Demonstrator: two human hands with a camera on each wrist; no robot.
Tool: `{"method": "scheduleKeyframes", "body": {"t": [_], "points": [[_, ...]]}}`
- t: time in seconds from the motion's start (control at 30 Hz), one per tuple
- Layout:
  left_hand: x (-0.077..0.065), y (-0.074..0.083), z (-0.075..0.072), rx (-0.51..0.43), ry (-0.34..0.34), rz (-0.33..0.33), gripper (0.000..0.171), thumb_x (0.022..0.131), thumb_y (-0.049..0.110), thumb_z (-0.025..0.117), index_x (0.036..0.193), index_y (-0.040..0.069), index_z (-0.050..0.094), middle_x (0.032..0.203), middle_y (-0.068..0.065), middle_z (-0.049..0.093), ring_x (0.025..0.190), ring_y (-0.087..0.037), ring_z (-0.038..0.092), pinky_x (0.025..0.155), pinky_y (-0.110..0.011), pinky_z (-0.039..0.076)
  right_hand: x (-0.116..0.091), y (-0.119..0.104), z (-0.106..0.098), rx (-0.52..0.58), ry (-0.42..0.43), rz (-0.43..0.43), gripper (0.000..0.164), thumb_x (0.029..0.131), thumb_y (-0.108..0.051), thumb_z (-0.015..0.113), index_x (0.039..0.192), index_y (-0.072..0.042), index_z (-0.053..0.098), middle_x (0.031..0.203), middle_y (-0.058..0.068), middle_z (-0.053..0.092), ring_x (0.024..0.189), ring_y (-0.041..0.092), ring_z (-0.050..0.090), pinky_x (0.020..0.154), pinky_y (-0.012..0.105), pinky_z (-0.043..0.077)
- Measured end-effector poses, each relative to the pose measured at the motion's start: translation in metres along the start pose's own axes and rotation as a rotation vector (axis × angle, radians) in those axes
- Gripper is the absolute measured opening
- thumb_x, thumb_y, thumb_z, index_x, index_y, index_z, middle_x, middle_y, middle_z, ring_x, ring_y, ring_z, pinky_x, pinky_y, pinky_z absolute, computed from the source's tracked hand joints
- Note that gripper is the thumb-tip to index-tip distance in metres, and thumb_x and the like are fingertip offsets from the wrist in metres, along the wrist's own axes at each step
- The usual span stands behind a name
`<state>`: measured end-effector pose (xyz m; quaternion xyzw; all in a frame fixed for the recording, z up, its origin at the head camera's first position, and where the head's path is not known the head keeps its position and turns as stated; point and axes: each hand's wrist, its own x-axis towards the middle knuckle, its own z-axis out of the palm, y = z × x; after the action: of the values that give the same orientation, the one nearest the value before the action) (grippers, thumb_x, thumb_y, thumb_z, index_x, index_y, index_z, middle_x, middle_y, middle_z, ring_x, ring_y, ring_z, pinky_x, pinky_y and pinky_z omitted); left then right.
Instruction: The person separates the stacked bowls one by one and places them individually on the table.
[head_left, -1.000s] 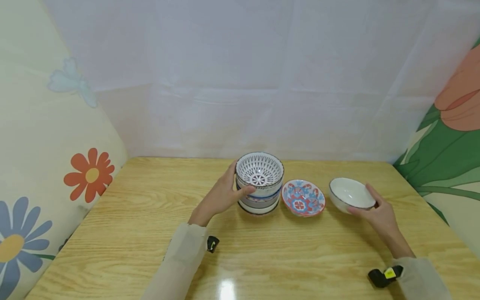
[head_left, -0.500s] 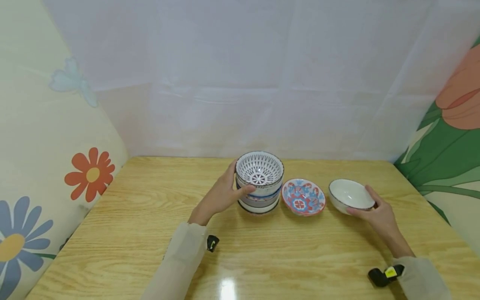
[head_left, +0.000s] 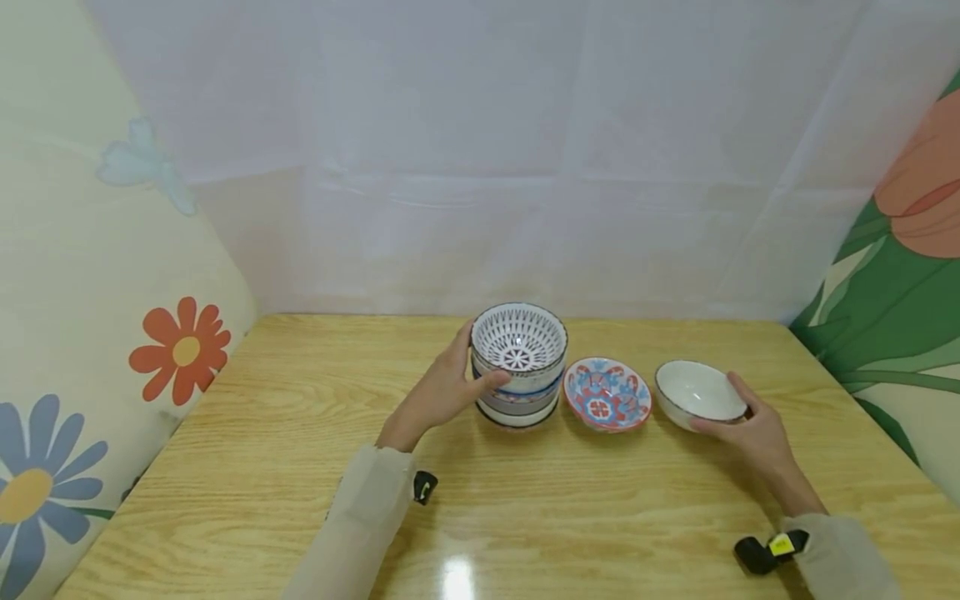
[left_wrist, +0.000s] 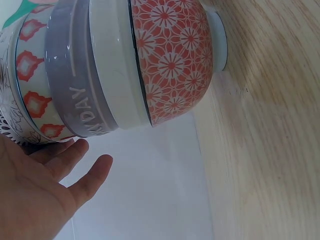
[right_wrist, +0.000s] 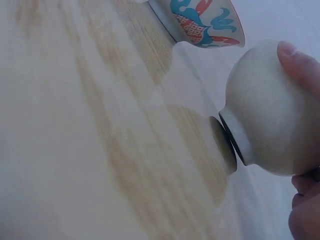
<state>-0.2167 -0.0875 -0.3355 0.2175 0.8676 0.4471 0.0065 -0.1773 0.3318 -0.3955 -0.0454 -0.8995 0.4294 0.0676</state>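
A stack of several bowls stands mid-table, topped by a black-and-white patterned bowl (head_left: 520,337). My left hand (head_left: 442,387) grips that top bowl, thumb over its near side and fingers at its left. Lower in the stack, the left wrist view shows a grey bowl with lettering (left_wrist: 75,75), a white bowl (left_wrist: 114,65) and a red flowered bowl (left_wrist: 172,65) at the bottom. On the right, my right hand (head_left: 757,429) holds a white bowl with a dark rim (head_left: 697,392) between thumb and fingers. Its foot is at or barely above the tabletop; contact is unclear.
A red-and-blue patterned bowl (head_left: 607,394) sits between the stack and the white bowl, close to both. The wooden table (head_left: 585,517) ends at a pale cloth backdrop (head_left: 450,167). Floral panels flank both sides.
The white bowl has shifted slightly left and toward me, and its rim looks more level, with my right hand still on it. My left hand and the stack have stayed put.
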Motion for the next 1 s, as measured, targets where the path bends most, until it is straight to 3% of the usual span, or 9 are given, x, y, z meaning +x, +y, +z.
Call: {"method": "scheduleKeyframes", "body": {"t": [0.07, 0.3, 0.37, 0.47, 0.83, 1.0], "points": [[-0.0003, 0.0006, -0.0002, 0.002, 0.0, -0.006, 0.108, 0.077, 0.072, 0.056, 0.154, 0.013, 0.009, 0.156, -0.011, 0.025, 0.143, -0.029, 0.026, 0.114, -0.053, 0.025, -0.0004, 0.0002, 0.0001, 0.001, -0.006, -0.001, 0.099, 0.08, -0.025, 0.077, 0.152, -0.004, 0.012, 0.154, 0.028, 0.017, 0.138, 0.047, 0.024, 0.099, 0.004, 0.024], [0.0002, -0.0007, 0.0004, 0.012, 0.017, -0.012, 0.103, 0.079, 0.068, 0.059, 0.154, 0.016, 0.011, 0.156, -0.01, 0.027, 0.143, -0.029, 0.026, 0.114, -0.052, 0.025, 0.0, 0.0021, 0.0009, 0.017, -0.02, -0.027, 0.102, 0.079, -0.021, 0.078, 0.153, -0.005, 0.01, 0.154, 0.029, 0.015, 0.137, 0.048, 0.023, 0.106, 0.01, 0.022], [0.0005, -0.0015, 0.0011, 0.013, 0.02, -0.007, 0.104, 0.078, 0.069, 0.058, 0.154, 0.015, 0.011, 0.155, -0.01, 0.028, 0.143, -0.029, 0.026, 0.114, -0.052, 0.025, 0.0004, 0.004, 0.0014, 0.025, -0.031, -0.03, 0.104, 0.079, -0.021, 0.079, 0.153, -0.005, 0.008, 0.154, 0.03, 0.013, 0.137, 0.049, 0.022, 0.116, 0.032, 0.022], [0.0007, -0.0022, 0.0023, 0.007, 0.022, 0.004, 0.105, 0.077, 0.071, 0.057, 0.154, 0.016, 0.011, 0.155, -0.01, 0.028, 0.143, -0.029, 0.027, 0.114, -0.052, 0.025, 0.0006, 0.007, 0.002, 0.039, -0.049, -0.03, 0.107, 0.078, -0.02, 0.079, 0.153, -0.006, 0.004, 0.155, 0.03, 0.009, 0.138, 0.05, 0.019, 0.11, 0.062, 0.018], [-0.0011, -0.0022, 0.0033, -0.009, 0.023, 0.007, 0.105, 0.077, 0.071, 0.056, 0.154, 0.017, 0.01, 0.156, -0.009, 0.026, 0.144, -0.028, 0.025, 0.114, -0.052, 0.024, 0.0, 0.0071, 0.002, 0.086, -0.074, -0.044, 0.11, 0.079, -0.016, 0.078, 0.153, -0.007, -0.002, 0.155, 0.031, 0.007, 0.137, 0.049, 0.017, 0.111, 0.062, 0.014], [-0.001, -0.0025, 0.0039, -0.02, 0.018, 0.002, 0.105, 0.077, 0.072, 0.056, 0.154, 0.017, 0.01, 0.156, -0.008, 0.025, 0.144, -0.027, 0.025, 0.115, -0.052, 0.024, -0.0003, 0.0033, -0.0006, 0.058, -0.11, -0.018, 0.116, 0.076, -0.02, 0.081, 0.153, -0.006, -0.005, 0.153, 0.034, 0.006, 0.136, 0.053, 0.016, 0.109, 0.066, 0.015]]}}
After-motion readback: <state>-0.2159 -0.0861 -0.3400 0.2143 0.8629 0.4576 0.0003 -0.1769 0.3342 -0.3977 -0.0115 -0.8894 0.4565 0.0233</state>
